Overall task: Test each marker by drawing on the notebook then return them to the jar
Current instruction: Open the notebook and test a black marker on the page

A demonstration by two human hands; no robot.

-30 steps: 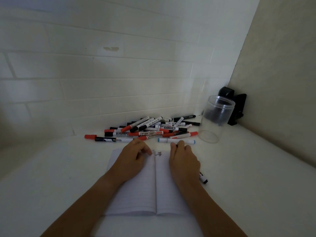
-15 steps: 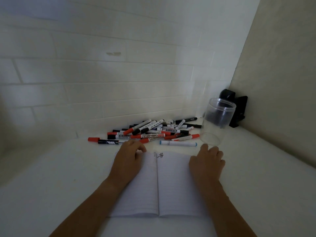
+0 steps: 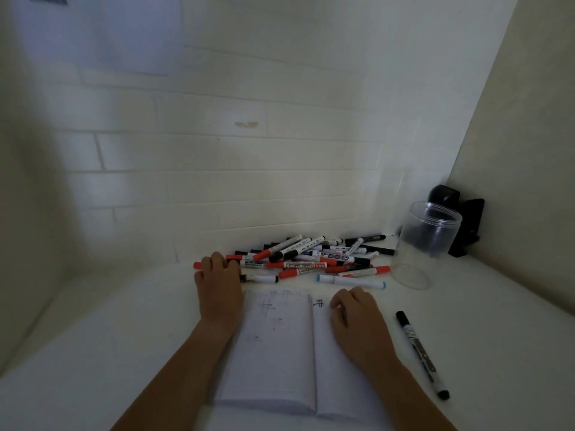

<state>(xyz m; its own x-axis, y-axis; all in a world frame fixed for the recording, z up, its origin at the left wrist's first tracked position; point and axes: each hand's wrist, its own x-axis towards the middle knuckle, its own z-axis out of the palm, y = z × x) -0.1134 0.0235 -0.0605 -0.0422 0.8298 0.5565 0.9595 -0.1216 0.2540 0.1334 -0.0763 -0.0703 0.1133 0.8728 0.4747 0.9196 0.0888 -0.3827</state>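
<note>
Head view: left hand curls over a red-capped marker at the pile's edge, right hand rests relaxed on the notebook, so careless pulling may roll neighbours toward the empty jar.

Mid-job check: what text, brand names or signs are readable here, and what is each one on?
"WHITEBOARD": on the red-capped marker in the pile.
"#": hash sign drawn at the top of the notebook right page.
Fainter hash-like marks on the left page: too faint to read.
Print on the other piled markers and the black marker beside the notebook: too small and blurred.
</note>
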